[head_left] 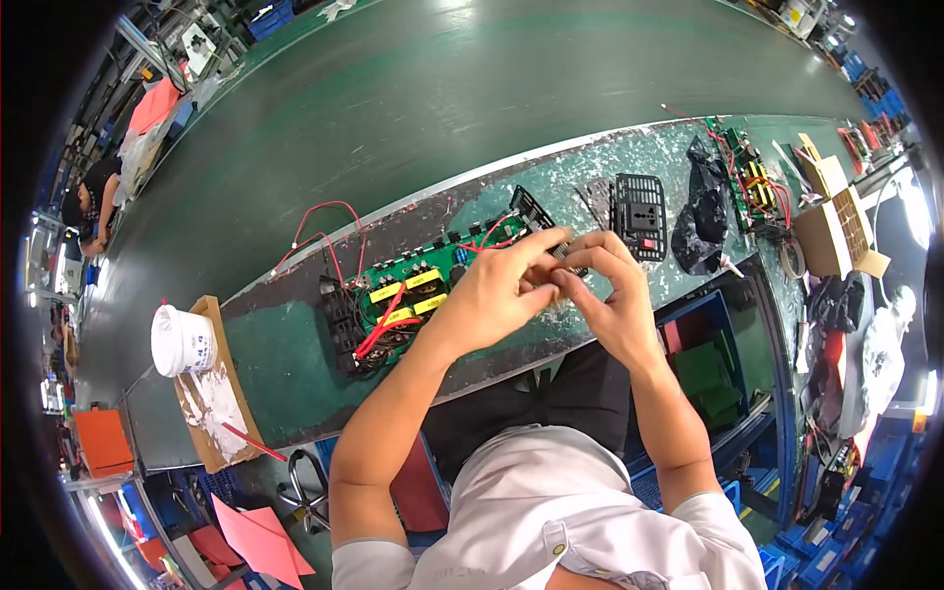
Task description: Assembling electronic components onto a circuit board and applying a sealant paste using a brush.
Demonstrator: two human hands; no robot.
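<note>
Both bare hands meet just above the green circuit board (pixel 418 285) with yellow blocks and red wires — left hand (pixel 492 295) and right hand (pixel 610 295) pinch a small dark ribbed part (pixel 562 253) between closed fingertips. Beyond the board's right end lies a black socket panel (pixel 640 216). A slipped grip could drop the part onto the board.

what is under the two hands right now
Under the left hand and right hand lies the right end of a green circuit board with red wires. The fingers cover the small part they pinch, so its kind is unclear.
</note>
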